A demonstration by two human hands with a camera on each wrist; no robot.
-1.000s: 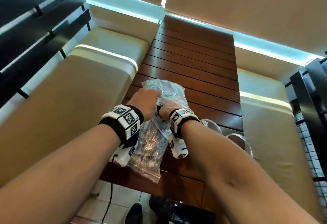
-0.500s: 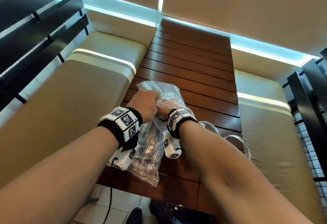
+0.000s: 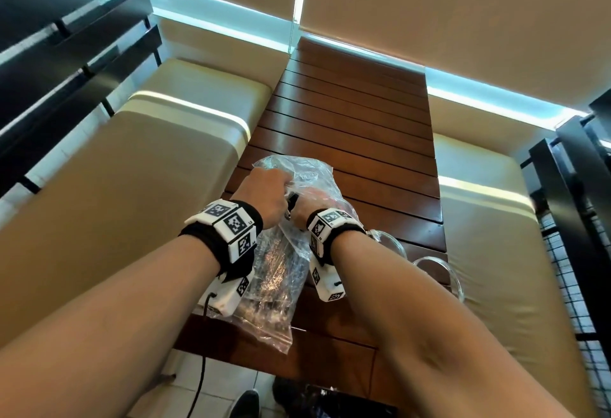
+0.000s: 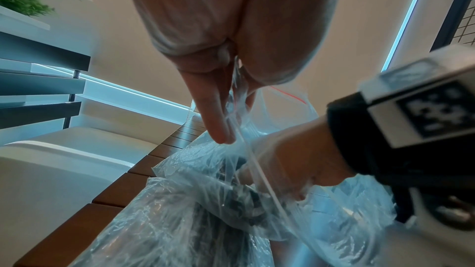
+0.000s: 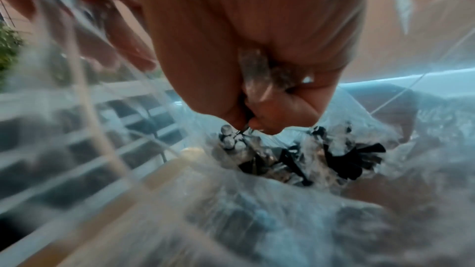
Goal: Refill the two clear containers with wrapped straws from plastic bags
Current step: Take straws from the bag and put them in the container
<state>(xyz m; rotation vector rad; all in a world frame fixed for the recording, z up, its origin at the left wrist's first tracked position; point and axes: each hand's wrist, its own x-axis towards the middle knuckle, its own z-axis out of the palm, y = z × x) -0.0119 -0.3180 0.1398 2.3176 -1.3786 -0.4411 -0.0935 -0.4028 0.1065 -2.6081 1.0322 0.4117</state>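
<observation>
1. The slatted wooden tabletop (image 3: 347, 126) is running away between two beige cushioned seats, one on the left and one on the right.
2. One clear plastic bag (image 3: 277, 265) is lying lengthwise on the near part of the tabletop, its near corner hanging over the near edge and its mouth lifted at the far end.
3. The left hand (image 3: 261, 197) is reaching over the bag's mouth with its fingers (image 4: 216, 109) closed together, pinching the plastic film.
4. The right hand (image 3: 305, 211) is sitting just right of the left hand, pushed inside the bag's mouth, its fingers (image 5: 267, 117) clamped on a few wrapped straws (image 5: 295, 161).
5. The straws are staying inside the bag as a dark bundle; they are too many and too blurred to count.
6. Two clear containers (image 3: 433, 269) are standing on the tabletop right of the right wrist, side by side; only parts of their rims are showing, the rest hidden behind the right forearm.
</observation>
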